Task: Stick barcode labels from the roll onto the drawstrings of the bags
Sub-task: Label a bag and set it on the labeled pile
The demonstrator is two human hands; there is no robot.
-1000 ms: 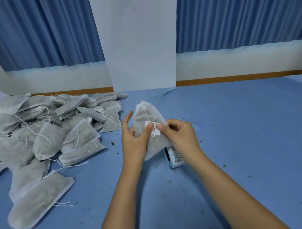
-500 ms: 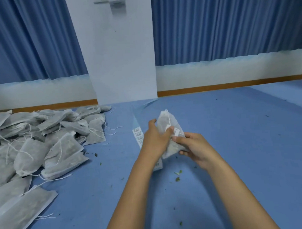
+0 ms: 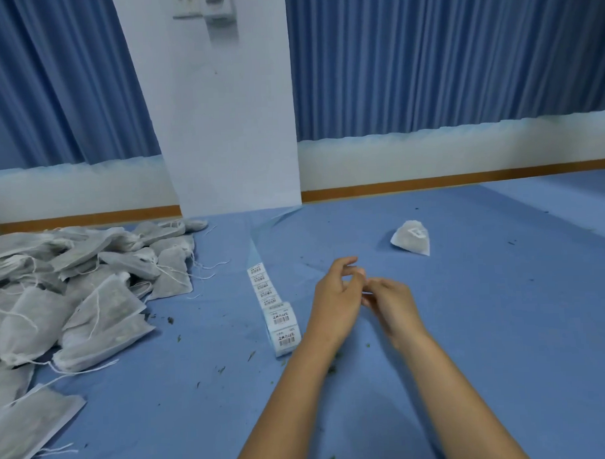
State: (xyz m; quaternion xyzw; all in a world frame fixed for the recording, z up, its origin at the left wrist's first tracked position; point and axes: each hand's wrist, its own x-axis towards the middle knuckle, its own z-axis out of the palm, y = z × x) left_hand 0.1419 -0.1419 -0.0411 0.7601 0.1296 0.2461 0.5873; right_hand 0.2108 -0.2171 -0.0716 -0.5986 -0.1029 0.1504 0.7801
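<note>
A white drawstring bag [image 3: 412, 238] with a barcode label on its string lies alone on the blue cloth, far right of centre, away from both hands. The label roll [image 3: 283, 329] stands just left of my left wrist, its strip of barcode labels [image 3: 262, 284] trailing away from me. My left hand [image 3: 336, 298] and my right hand [image 3: 389, 302] meet in the middle, fingers loosely curled and blurred, with nothing seen in them. A large heap of unlabelled bags [image 3: 77, 288] fills the left side.
Blue cloth covers the table [image 3: 486, 326], dotted with small green leaf bits [image 3: 222, 369]. A white pillar [image 3: 229, 129] and blue curtains [image 3: 442, 52] stand behind the far edge. Loose bags [image 3: 23, 428] reach the near left corner.
The labelled bag left my hands and now lies far right on the cloth. Both hands are empty and have come together. The view has tilted up.
</note>
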